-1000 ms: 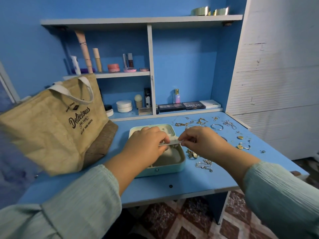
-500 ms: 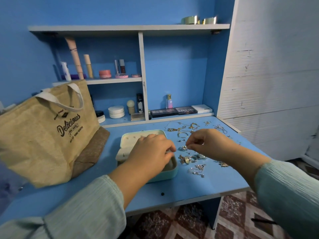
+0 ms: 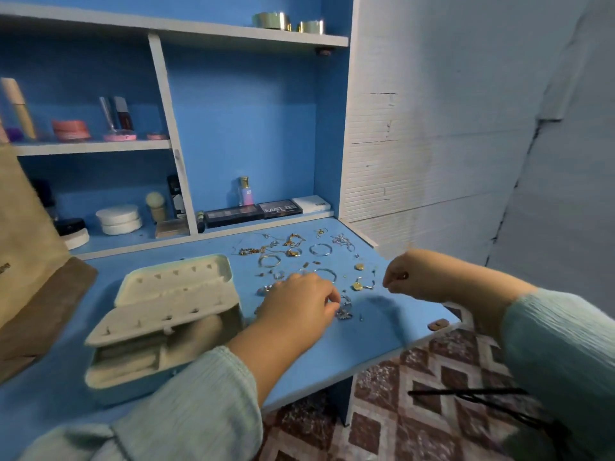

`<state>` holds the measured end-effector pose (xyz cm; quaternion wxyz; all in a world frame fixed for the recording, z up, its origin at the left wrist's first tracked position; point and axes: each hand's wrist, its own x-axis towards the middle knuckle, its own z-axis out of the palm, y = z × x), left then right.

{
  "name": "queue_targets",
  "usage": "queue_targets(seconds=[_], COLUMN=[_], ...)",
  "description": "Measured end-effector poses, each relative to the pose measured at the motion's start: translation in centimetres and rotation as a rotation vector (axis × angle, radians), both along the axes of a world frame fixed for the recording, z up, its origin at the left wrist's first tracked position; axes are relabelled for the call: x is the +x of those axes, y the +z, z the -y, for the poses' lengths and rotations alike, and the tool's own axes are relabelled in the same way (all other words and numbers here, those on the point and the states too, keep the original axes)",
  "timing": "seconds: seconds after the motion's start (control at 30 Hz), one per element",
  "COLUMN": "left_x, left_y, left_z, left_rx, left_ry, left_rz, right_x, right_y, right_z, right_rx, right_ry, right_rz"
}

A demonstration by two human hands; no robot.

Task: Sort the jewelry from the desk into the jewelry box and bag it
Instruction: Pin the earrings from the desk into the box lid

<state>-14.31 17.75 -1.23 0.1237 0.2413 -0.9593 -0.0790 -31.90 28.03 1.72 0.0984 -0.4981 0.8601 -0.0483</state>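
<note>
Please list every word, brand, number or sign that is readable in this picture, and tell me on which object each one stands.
"MATTE": on the lid of the dark palette on the lower shelf.
Pink bottle: label marks too blurred to read.
White box: small dark mark, too small to read.
Brown bag: print cut off at the frame edge, unreadable.

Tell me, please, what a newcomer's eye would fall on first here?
Probably the scattered gold and silver jewelry on the blue desk, with the left hand reaching into it. Beside it, left, sits the open pale mint jewelry box; the right hand hovers curled at the desk's right edge.
</note>
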Motion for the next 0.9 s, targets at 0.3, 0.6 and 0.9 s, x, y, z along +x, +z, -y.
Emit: queue_targets(seconds=[0.3, 0.6, 0.9], left_x=[-2.9, -3.0, -2.9], left_y=[-2.4, -4.1, -4.4], left_z=[0.8, 0.8, 0.7], left_rx=[-0.059, -0.113, -0.086], left_ry=[0.102, 0.149, 0.127], left_rz=[-0.024, -0.039, -0.046], right_x=[-2.0, -2.8, -2.7], right_y=[-1.9, -3.3, -3.8], right_z=[0.3, 0.7, 1.0], right_rx=[0.017, -0.050, -0.161], right_ry=[-0.028, -0.040, 0.026], right_rz=[0.012, 0.000, 0.030])
